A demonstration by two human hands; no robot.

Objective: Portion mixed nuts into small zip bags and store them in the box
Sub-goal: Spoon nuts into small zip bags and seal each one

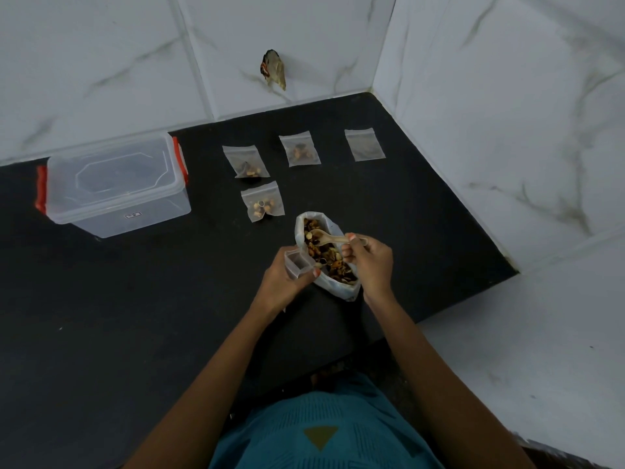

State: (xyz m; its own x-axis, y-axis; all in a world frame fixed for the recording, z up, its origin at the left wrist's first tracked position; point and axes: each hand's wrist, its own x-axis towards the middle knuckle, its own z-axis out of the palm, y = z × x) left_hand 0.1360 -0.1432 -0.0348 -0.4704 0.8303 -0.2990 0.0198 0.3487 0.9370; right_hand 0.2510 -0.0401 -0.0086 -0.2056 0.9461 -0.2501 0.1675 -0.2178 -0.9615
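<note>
A large open plastic bag of mixed nuts (326,255) stands on the black counter (135,299). My right hand (370,264) pinches a small pale spoon (326,237) whose bowl lies over the nuts. My left hand (282,282) holds a small zip bag (297,264) open beside the big bag's left edge. Three small zip bags with nuts lie farther back: one (262,201) nearest, one (246,161) behind it, one (299,148) to the right. Another small zip bag (365,144), which looks empty, lies at the far right. The clear lidded box (115,184) with red clips sits at the left.
White marble-patterned tile walls (507,130) close off the back and right of the counter. A torn hole with something brown in it (274,71) marks the back wall. The counter's front edge drops off near my body.
</note>
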